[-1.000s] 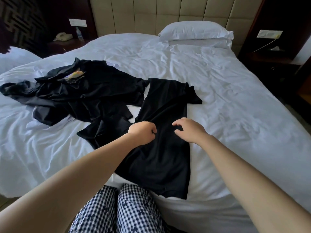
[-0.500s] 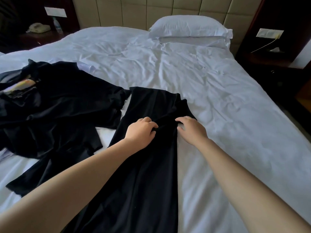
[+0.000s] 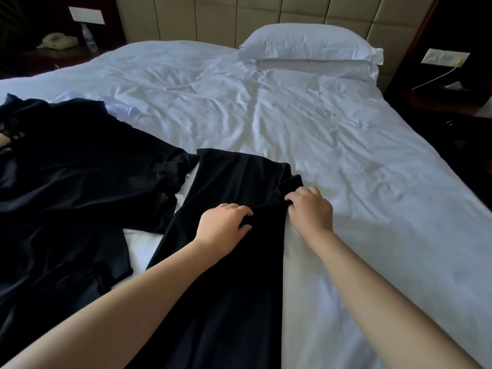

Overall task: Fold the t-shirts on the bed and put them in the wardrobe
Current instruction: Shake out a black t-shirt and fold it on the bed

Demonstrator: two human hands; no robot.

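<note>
Both hands grip one black t-shirt (image 3: 237,294), which lies on the bed (image 3: 359,161) as a long narrow strip. The left hand (image 3: 223,226) sits on top of it, fingers bent and thumb tucked in, pinching a ridge of cloth. The right hand (image 3: 311,211) is just beside it at the strip's right edge, its curled fingers closed on the cloth where a sleeve sticks out.

Right of the right hand, bare white sheet runs to the bed's edge. More lies beyond both hands, up to two stacked pillows (image 3: 308,41).

Left of the left hand is a heap of dark clothes (image 3: 80,187), touching the strip near its far end. I cannot tell how many garments it holds.
</note>
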